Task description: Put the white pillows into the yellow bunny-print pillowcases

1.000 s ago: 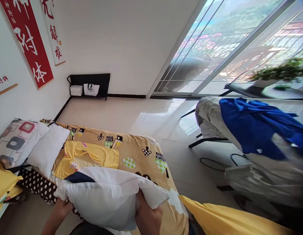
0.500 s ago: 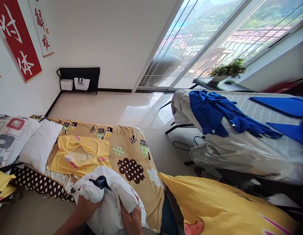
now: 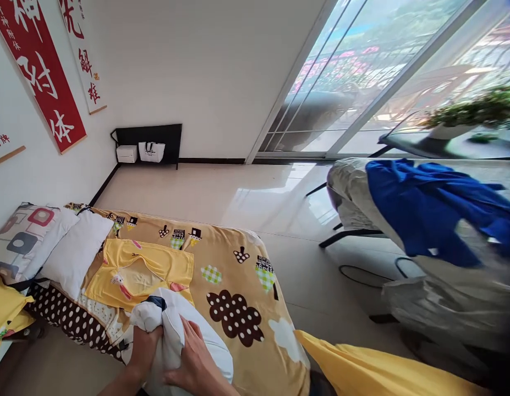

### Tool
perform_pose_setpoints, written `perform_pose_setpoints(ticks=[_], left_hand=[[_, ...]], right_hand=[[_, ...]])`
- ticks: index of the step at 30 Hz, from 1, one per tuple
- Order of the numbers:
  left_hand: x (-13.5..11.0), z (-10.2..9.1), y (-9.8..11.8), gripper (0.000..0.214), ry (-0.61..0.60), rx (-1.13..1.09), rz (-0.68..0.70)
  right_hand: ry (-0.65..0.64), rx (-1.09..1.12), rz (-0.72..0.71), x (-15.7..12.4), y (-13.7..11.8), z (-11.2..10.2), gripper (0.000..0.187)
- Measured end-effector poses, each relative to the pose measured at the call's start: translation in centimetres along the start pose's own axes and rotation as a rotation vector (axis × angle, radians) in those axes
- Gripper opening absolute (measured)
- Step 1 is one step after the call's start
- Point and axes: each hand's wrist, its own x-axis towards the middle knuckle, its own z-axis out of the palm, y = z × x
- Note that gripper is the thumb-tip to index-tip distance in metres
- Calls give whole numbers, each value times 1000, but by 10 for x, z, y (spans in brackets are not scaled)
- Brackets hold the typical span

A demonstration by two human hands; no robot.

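Pillow (image 3: 211, 336), white, bunched between your two hands over the near edge of the bed (image 3: 59, 311). Your left hand (image 3: 145, 345) has its fingers curled around a fold, probably to anchor the soft mass; your right hand (image 3: 193, 353) lies along it with fingers extended, likely steadying the bulk, though whether it pinches cannot be told. Just beyond, the yellow cover (image 3: 172, 264) lies spread flat, which leaves its gap exposed.
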Motion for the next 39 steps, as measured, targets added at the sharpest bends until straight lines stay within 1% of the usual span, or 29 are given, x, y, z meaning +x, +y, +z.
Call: perform_pose_setpoints(ticks=[1, 3, 4, 6, 8, 10, 12, 15, 17, 20, 22, 24, 26, 28, 30, 32, 33, 35, 37, 39], left_hand=[[2, 1, 4, 39, 31, 0, -24], [4, 2, 13, 41, 72, -16, -62], [5, 1, 19, 42, 43, -24, -55], [5, -3, 33, 42, -62, -48, -15], [6, -9, 48, 53, -148, -27, 39], [7, -14, 61, 71, -190, 57, 94], [9, -16, 71, 79, -183, 135, 136], [18, -18, 74, 70, -162, 168, 197], [26, -23, 70, 72, -221, 177, 234], [42, -39, 55, 83, -382, 173, 278], [56, -54, 39, 77, -422, 125, 293], [73, -68, 17, 64, -416, 59, 263], [94, -80, -10, 57, -387, 12, 187], [119, -87, -39, 55, -353, -32, 97], [143, -88, -66, 51, -312, -85, -5], [163, -86, -88, 47, -285, -128, -99], [171, -85, -96, 46, -274, -141, -135], [182, -82, -109, 46, -272, -157, -175], [188, -80, -116, 47, -277, -172, -192], [191, -76, -118, 47, -278, -179, -199]], right_hand=[[13, -3, 27, 4, 2, 3, 88], [89, -9, 117, 11, 7, 8, 69], [136, -9, 162, 15, 10, 9, 61], [221, 0, 234, 22, 20, 6, 50], [255, 10, 259, 30, 31, -5, 44], [230, 3, 241, 40, 36, -22, 41], [171, -22, 204, 51, 34, -41, 41], [52, -78, 142, 68, 21, -61, 46], [-43, -125, 117, 77, 11, -66, 47], [-148, -216, 114, 94, 0, -56, 44], [-172, -272, 118, 110, -5, -40, 39], [-192, -314, 126, 131, -10, -17, 33], [-219, -320, 169, 155, -12, 11, 31], [-206, -235, 233, 177, -9, 41, 34], [-178, -121, 278, 192, -2, 71, 39], [-156, -42, 297, 197, 10, 95, 49], [-148, -11, 310, 195, 17, 104, 55], [-157, 87, 341, 185, 30, 114, 66], [-220, 196, 359, 173, 39, 118, 78], [-339, 190, 362, 163, 43, 119, 103]])
